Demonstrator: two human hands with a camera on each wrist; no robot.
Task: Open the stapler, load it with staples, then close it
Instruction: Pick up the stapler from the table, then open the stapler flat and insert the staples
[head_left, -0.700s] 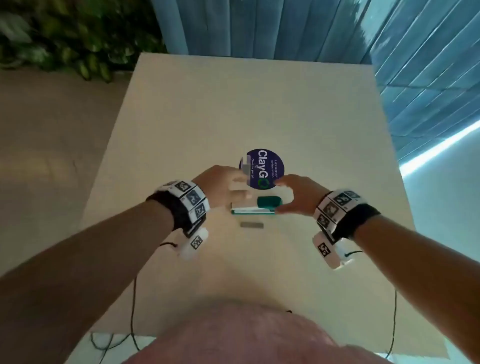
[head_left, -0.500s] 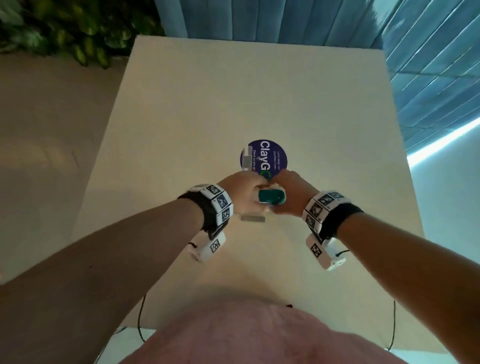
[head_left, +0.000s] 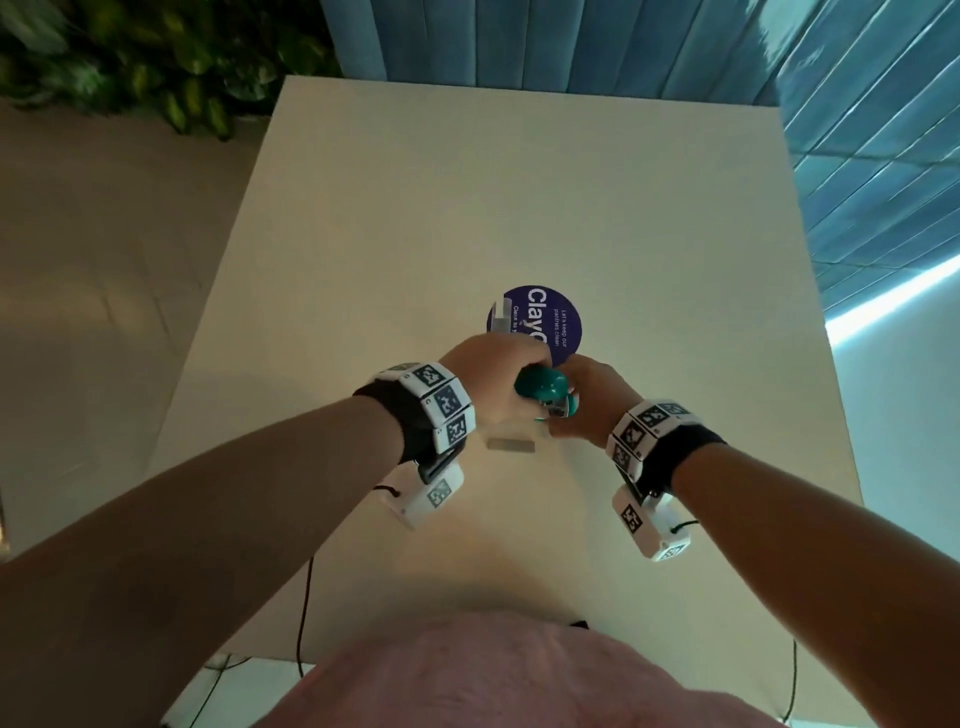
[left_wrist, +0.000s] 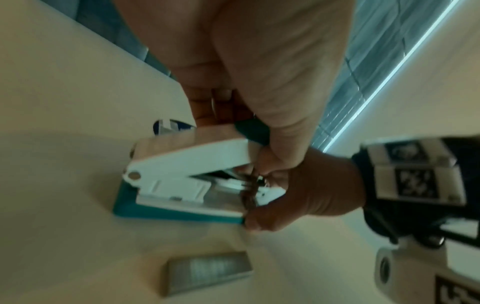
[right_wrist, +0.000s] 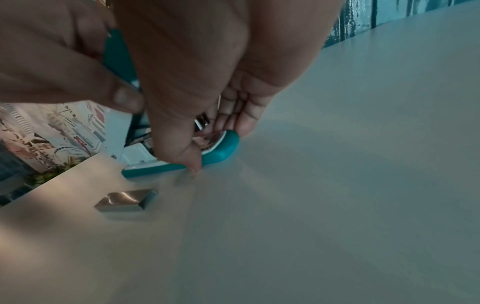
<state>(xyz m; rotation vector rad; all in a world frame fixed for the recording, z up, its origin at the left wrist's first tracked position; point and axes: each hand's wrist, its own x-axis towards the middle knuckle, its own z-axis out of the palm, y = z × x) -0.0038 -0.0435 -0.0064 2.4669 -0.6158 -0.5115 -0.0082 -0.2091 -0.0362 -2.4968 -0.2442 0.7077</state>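
Note:
A teal and white stapler (head_left: 541, 388) sits on the cream table (head_left: 519, 182) between my hands. My left hand (head_left: 498, 384) grips its teal top cover and holds it tilted up from the white body (left_wrist: 187, 162). The metal channel under the cover shows partly. My right hand (head_left: 571, 415) pinches the front end of the teal base (right_wrist: 221, 152) and holds it down on the table. A silver strip of staples (head_left: 510, 446) lies loose on the table just in front of the stapler, also in the wrist views (left_wrist: 207, 271) (right_wrist: 127, 200).
A round purple sticker (head_left: 556, 322) lies on the table just behind the hands, with a small clear piece (head_left: 501, 317) at its left edge. Plants stand past the far left corner, and blue slatted panels rise behind and to the right.
Both hands came together onto the stapler and took hold of it. The left hand has since lifted the teal cover upward. The staple strip has not moved.

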